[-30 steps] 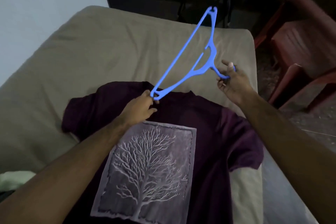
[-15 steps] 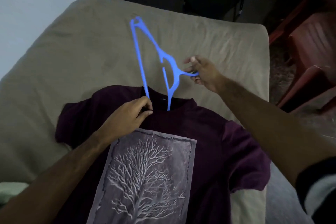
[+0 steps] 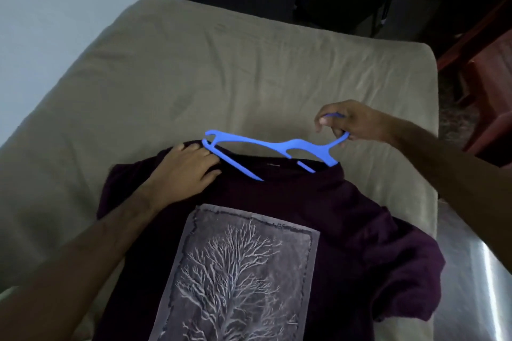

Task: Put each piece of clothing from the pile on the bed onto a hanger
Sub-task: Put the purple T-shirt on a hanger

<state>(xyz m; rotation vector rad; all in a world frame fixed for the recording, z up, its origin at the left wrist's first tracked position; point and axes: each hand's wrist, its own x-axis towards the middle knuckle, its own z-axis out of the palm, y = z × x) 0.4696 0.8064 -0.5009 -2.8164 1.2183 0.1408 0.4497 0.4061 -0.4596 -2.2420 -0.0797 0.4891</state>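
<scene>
- Right now the dark purple T-shirt [image 3: 318,216] lies flat on the bed [image 3: 194,77], tree print up, its collar just under both sets of fingers.
- Partly inside the collar sits the blue hanger [image 3: 266,145]; one arm dips into the neck opening (its far end is hidden), the rest lies above it.
- Right hand [image 3: 357,124]: fingers curled, pinching the hanger's hook.
- Left hand [image 3: 185,171]: fingers bent round the shirt's shoulder fabric, fingertips touching the hanger's end.

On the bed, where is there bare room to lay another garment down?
Bare sheet lies beyond the blue hanger toward the far edge of the bed, and left of the maroon T-shirt. The near part is crowded by the shirt.
</scene>
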